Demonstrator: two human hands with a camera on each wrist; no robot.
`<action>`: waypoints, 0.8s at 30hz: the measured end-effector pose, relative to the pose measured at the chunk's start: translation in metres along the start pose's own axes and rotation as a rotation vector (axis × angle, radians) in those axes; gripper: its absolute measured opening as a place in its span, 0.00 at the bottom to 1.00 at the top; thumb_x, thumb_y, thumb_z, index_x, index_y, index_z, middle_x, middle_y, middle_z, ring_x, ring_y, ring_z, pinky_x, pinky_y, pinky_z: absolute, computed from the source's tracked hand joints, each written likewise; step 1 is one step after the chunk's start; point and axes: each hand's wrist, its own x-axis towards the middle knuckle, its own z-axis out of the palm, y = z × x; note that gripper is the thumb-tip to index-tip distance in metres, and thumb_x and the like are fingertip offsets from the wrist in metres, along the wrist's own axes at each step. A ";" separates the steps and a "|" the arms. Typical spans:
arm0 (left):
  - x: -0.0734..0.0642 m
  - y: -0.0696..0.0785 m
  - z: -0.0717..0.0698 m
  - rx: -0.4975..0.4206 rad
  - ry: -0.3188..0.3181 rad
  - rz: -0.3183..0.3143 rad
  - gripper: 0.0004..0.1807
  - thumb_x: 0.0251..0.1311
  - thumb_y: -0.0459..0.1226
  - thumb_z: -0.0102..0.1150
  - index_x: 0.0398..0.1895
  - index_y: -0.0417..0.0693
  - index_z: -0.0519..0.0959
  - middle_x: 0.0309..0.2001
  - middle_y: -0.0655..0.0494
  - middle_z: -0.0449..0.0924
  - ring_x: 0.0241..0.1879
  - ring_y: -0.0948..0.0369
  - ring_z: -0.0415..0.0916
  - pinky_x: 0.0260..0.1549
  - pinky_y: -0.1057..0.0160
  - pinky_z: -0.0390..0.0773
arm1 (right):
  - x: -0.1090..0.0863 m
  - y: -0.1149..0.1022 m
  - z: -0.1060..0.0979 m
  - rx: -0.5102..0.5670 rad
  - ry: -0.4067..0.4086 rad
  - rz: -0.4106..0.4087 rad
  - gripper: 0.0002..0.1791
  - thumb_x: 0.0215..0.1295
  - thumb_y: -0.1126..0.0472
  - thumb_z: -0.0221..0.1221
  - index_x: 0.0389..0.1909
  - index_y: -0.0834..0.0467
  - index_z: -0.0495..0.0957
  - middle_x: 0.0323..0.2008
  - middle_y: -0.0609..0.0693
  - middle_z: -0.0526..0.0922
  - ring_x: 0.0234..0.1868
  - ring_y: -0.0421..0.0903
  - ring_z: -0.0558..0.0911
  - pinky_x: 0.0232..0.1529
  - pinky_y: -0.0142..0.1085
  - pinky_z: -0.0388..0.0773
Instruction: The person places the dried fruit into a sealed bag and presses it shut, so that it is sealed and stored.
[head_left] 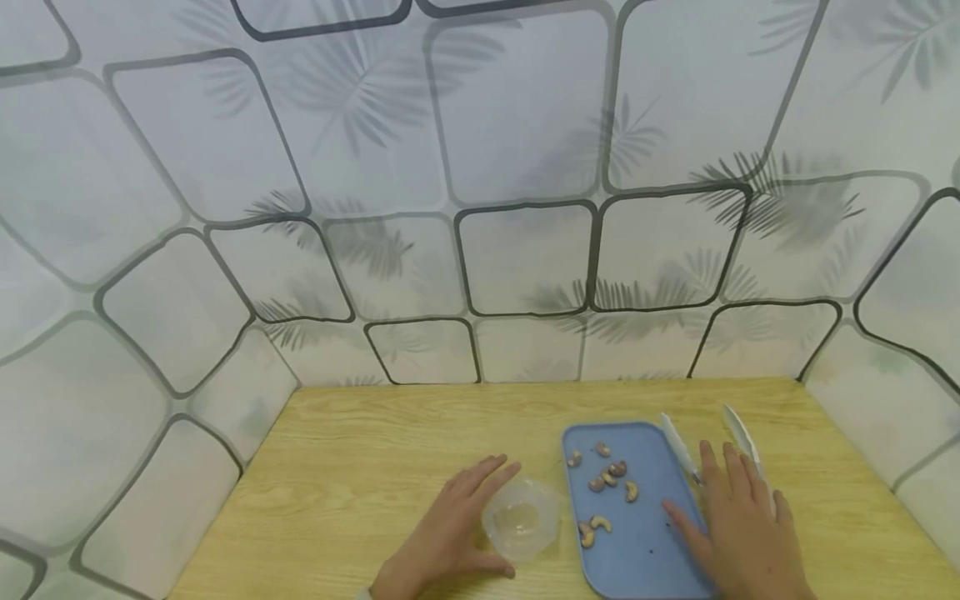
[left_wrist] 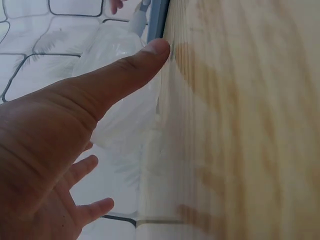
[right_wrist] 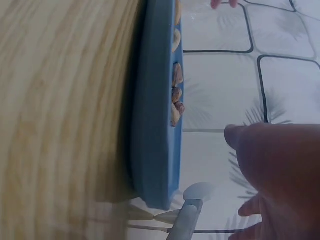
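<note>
My left hand (head_left: pixel 455 527) curves around the left side of a clear plastic bowl (head_left: pixel 525 546), thumb in front and fingers behind. In the left wrist view the thumb (left_wrist: pixel 120 75) stretches across the bowl (left_wrist: pixel 117 117), and the fingers are spread; contact is hard to tell. My right hand (head_left: pixel 750 525) hovers over the right edge of a blue tray (head_left: pixel 630 554), palm down with fingers extended, holding nothing. Several cashews (head_left: pixel 609 480), some in brown skin, lie on the tray's left half. The right wrist view shows the tray (right_wrist: pixel 155 125) edge-on with cashews (right_wrist: pixel 176 95) above its rim.
A white-handled utensil (head_left: pixel 678 446) lies along the tray's right side. Farther right lies another pale utensil (head_left: pixel 741 433), partly hidden by my right hand. Both stand on a wood-grain table (head_left: pixel 360 467). A patterned wall (head_left: pixel 525 258) encloses the back and sides.
</note>
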 end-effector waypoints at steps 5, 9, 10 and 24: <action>0.003 0.002 0.004 -0.028 0.017 0.041 0.72 0.34 0.61 0.90 0.87 0.61 0.60 0.82 0.50 0.70 0.80 0.48 0.69 0.70 0.38 0.78 | 0.002 0.003 0.002 -0.030 0.022 0.077 0.55 0.72 0.33 0.65 0.82 0.68 0.58 0.75 0.79 0.63 0.73 0.81 0.64 0.60 0.84 0.63; 0.004 0.004 0.005 -0.052 0.005 0.054 0.68 0.40 0.59 0.89 0.87 0.62 0.61 0.82 0.52 0.70 0.79 0.49 0.71 0.70 0.40 0.78 | 0.003 0.007 0.002 -0.034 0.035 0.111 0.55 0.71 0.34 0.66 0.81 0.69 0.58 0.74 0.81 0.63 0.71 0.82 0.65 0.58 0.84 0.65; 0.004 0.005 0.006 -0.067 -0.003 0.052 0.66 0.43 0.59 0.88 0.87 0.63 0.61 0.82 0.53 0.70 0.79 0.49 0.71 0.70 0.40 0.78 | 0.004 0.008 0.002 -0.029 0.027 0.123 0.55 0.72 0.34 0.65 0.81 0.69 0.58 0.74 0.82 0.62 0.71 0.83 0.64 0.58 0.84 0.65; -0.002 0.010 0.017 -0.532 -0.066 -0.120 0.45 0.63 0.52 0.77 0.81 0.58 0.67 0.75 0.56 0.75 0.65 0.61 0.77 0.60 0.61 0.83 | 0.012 0.026 0.000 0.071 -0.283 0.297 0.70 0.77 0.24 0.51 0.83 0.76 0.25 0.76 0.92 0.40 0.72 0.90 0.53 0.56 0.82 0.73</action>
